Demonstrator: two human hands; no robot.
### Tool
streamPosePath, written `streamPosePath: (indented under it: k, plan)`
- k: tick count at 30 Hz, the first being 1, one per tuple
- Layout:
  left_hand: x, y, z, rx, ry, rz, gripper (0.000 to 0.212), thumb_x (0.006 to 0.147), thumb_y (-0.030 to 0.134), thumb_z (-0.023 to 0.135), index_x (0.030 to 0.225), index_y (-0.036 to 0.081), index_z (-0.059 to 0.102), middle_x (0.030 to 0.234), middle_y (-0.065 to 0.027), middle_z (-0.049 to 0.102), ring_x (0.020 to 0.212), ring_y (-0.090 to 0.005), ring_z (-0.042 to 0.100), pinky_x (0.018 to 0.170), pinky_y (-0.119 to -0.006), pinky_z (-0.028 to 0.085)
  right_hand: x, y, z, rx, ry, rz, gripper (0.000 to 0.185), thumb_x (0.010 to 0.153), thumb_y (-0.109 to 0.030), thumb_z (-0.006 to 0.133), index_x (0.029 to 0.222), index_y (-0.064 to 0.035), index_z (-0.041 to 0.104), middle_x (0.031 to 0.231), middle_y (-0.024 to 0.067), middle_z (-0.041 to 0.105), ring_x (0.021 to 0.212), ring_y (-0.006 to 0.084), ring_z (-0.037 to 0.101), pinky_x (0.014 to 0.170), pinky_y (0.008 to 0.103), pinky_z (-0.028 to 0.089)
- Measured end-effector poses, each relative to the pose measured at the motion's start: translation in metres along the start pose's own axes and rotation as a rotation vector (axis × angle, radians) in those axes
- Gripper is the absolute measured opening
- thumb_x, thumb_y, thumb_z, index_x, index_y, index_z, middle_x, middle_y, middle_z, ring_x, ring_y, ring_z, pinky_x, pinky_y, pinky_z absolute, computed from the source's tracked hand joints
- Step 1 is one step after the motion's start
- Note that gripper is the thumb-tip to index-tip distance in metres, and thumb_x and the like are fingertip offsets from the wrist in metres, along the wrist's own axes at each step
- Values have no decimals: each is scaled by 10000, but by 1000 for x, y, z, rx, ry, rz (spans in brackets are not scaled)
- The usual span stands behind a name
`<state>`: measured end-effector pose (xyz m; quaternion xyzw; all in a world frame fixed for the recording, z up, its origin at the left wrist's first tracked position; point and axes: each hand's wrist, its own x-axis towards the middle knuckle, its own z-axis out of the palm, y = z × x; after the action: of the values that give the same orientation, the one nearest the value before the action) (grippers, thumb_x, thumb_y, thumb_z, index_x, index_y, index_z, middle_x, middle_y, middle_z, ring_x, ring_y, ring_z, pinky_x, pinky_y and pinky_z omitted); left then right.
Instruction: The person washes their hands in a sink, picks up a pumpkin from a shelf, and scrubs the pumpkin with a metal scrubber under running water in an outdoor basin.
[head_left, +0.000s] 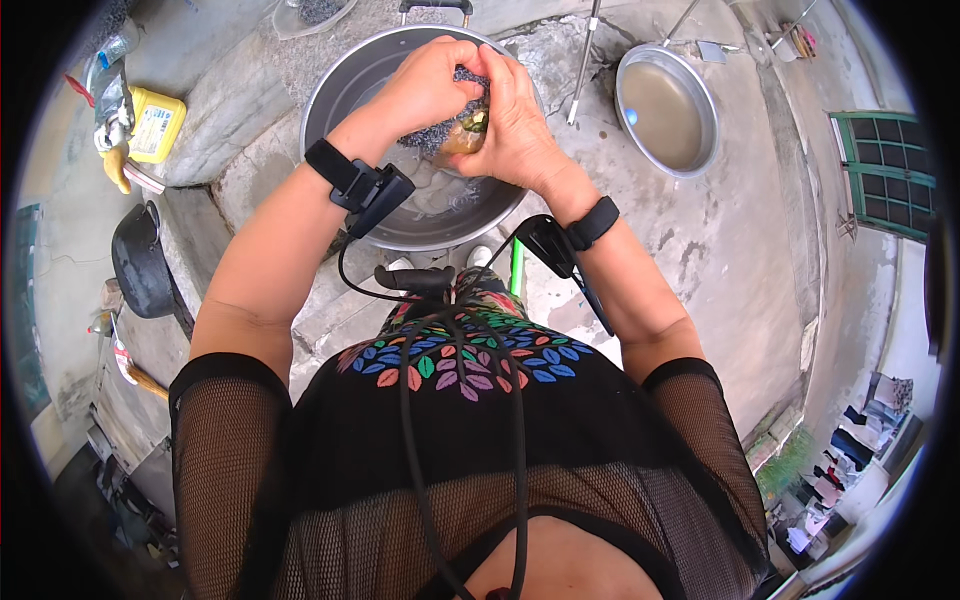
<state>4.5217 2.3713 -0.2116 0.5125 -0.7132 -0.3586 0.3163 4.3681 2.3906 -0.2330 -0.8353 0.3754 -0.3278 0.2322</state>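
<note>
My left hand (424, 90) and my right hand (521, 124) meet over a large grey metal pot (315, 112). Between them they hold a rounded bundle (435, 135), dark and speckled, with a yellow-brown and green patch on its right side. My fingers cover much of it, and I cannot tell exactly what it is. In the bottom of the pot lies shallow, clear-looking water (431, 187) with pale streaks. A loop handle (435, 6) stands on the pot's far rim.
An oval metal basin (709, 157) holds cloudy water at the right, near a thin metal pole (583, 64). A yellow plastic container (159, 126) and a black wok (141, 262) are at the left. A bowl of dark speckled stuff (319, 10) sits at the far left. Black cables (405, 360) hang before my chest.
</note>
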Motion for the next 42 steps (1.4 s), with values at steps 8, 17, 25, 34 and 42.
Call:
streamPosePath:
  k: [8,17,25,34,42]
  plan:
    - [20,-94,10,541,-179,-166,200,709,83,646,901,30,627,936,-153,589,905,-317,563,798,-340,441,-23,8,-21,-1,-99,20,1227,387,-180,820,1365,-53,91,1290,246,252,1192,405,317,1008,383,318]
    - [-2,-117,-17,426,-147,-286,388,752,5,565,1132,50,504,984,-161,592,939,-304,572,844,-353,438,-28,12,-25,6,-111,94,1124,411,-217,827,1324,-13,205,1267,230,317,1161,380,365,1001,396,322]
    - [-12,-53,30,64,-74,-81,327,915,144,417,1218,45,491,1164,-141,508,1101,-244,476,958,-303,355,-32,16,-14,-62,39,91,1008,426,-277,832,1233,67,336,1181,225,428,1119,364,405,978,391,332]
    - [-8,-19,21,30,-109,68,271,870,98,488,1118,26,570,1010,-99,517,951,-218,499,835,-300,404,-35,15,-13,-81,28,56,1069,415,-225,810,1282,62,255,1158,233,433,1084,375,424,947,408,355]
    - [1,22,37,143,-55,-21,153,766,112,614,915,77,613,887,-91,542,856,-255,531,760,-337,423,-35,18,-5,-108,58,216,1162,427,-226,800,1296,144,123,1130,265,436,1053,382,440,921,393,374]
